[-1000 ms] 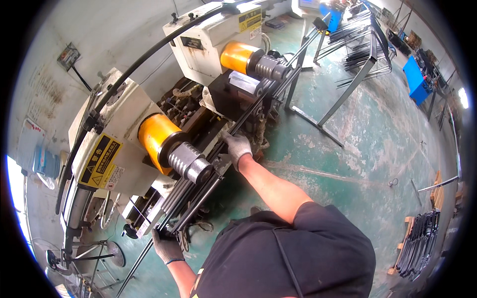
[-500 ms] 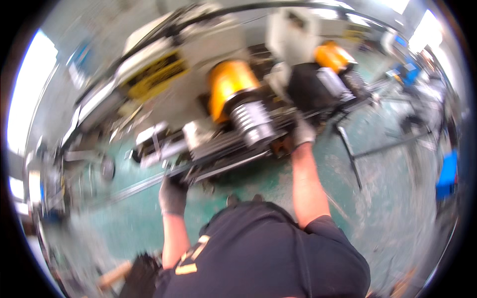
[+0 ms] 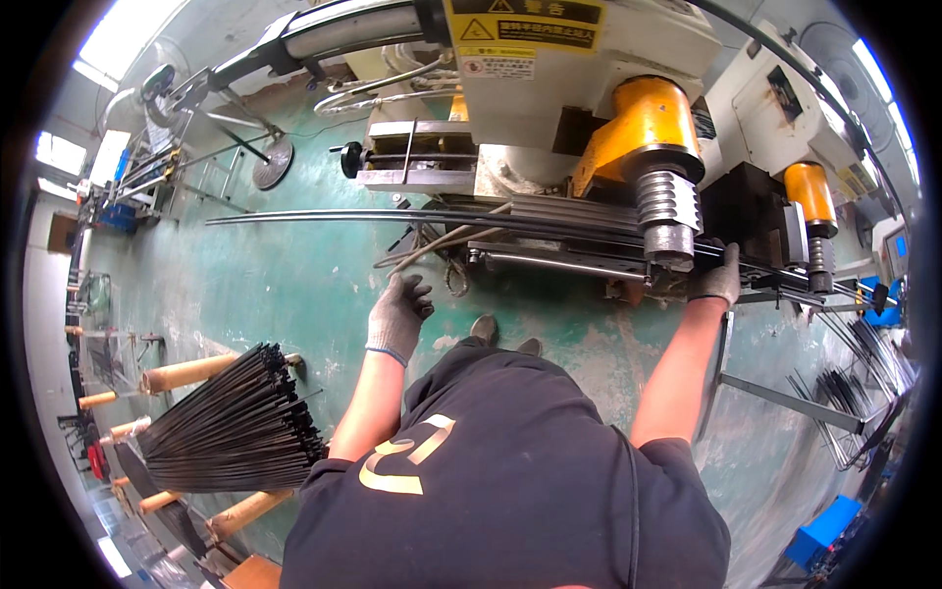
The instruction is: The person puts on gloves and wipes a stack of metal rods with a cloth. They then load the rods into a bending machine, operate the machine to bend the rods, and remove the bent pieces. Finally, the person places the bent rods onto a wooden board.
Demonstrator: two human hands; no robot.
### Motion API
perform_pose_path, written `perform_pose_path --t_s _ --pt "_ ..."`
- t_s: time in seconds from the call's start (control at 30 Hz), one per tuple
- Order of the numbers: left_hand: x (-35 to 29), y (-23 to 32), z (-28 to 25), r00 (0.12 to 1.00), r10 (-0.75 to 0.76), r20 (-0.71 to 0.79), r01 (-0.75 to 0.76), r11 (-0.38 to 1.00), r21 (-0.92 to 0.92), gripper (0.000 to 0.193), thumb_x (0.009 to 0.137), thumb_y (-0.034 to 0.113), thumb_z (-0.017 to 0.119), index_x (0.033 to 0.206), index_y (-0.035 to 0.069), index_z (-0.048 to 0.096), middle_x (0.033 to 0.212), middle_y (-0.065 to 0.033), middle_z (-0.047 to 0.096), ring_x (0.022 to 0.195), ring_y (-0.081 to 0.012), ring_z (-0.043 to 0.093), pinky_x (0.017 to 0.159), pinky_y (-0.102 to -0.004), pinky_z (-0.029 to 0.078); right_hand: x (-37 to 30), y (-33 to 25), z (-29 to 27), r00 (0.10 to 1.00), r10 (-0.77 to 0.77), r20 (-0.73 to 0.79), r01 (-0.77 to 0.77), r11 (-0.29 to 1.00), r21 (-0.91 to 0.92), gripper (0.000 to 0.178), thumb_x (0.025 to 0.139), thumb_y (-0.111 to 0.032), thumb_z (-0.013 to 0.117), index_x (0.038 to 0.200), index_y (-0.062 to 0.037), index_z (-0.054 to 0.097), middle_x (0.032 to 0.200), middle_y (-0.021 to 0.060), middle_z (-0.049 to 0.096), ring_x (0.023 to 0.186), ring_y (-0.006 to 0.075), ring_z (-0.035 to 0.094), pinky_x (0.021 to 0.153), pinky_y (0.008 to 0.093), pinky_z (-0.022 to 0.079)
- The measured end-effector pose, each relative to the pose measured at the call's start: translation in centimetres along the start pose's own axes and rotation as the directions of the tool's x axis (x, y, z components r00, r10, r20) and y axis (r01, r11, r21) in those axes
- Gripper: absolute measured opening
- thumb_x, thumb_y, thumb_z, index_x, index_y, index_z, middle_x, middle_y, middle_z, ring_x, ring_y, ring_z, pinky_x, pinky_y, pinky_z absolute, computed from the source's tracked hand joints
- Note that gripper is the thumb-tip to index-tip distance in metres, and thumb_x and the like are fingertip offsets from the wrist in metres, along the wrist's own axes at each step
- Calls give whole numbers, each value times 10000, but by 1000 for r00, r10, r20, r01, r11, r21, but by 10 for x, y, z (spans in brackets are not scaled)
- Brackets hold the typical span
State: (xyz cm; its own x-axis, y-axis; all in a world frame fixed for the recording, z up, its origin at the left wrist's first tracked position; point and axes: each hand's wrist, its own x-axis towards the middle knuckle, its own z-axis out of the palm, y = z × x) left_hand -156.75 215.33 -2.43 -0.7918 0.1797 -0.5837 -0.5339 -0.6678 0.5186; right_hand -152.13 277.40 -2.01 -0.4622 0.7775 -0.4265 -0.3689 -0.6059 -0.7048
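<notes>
Two long, thin dark metal tubes [image 3: 324, 216] lie across the bending machine, their left ends sticking out over the floor. My right hand [image 3: 718, 275], in a pale knit glove with a dark palm, is closed round the tubes just right of the ribbed steel die stack [image 3: 669, 218]; its fingertips are partly hidden. Above that die is an orange cylindrical head [image 3: 655, 113]. My left hand [image 3: 400, 316], gloved alike, hovers below the tubes, apart from them. Its fingers are loosely curled with a gap to the thumb, and nothing shows in it.
At lower left, a bundle of black tubes [image 3: 235, 427] rests on a rack with padded arms [image 3: 186, 373]. A second orange head [image 3: 810, 194] stands at right. A metal frame [image 3: 785, 401] is beside my right arm, near a blue bin [image 3: 824, 530]. Cables [image 3: 432, 250] hang below the machine.
My left hand has come off the tube area at the machine's front edge and now hangs apart from it. My right hand stays at the machine. The view has swung, bringing the tube rack into sight.
</notes>
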Motion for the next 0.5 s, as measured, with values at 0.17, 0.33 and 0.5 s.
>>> perform_pose_path --t_s 0.17,0.33,0.5 --pt "-22 7 -34 986 57 -156 -64 997 -40 444 1158 414 543 1203 -7 676 998 -159 726 829 -268 636 775 -400 531 -17 -7 15 991 -92 -102 76 986 -148 502 1087 -489 651 1136 1 745 1063 124 752 975 302 722 930 462 623" --pt "-15 22 -57 993 40 -108 -55 989 -135 414 1154 404 556 1180 3 654 980 -142 713 831 -251 629 782 -397 532 -7 -8 -22 999 -34 -23 28 971 -236 385 1118 -450 565 1217 -130 755 1190 72 751 1109 277 696 1044 570 529" --pt "14 88 -95 965 134 -223 -160 982 -103 458 1169 415 518 1223 -20 651 986 -145 715 802 -243 626 771 -401 540 -48 56 -80 987 -142 -73 68 788 -612 384 1117 -455 526 1279 -173 729 1293 32 713 1219 248 648 1096 554 484"
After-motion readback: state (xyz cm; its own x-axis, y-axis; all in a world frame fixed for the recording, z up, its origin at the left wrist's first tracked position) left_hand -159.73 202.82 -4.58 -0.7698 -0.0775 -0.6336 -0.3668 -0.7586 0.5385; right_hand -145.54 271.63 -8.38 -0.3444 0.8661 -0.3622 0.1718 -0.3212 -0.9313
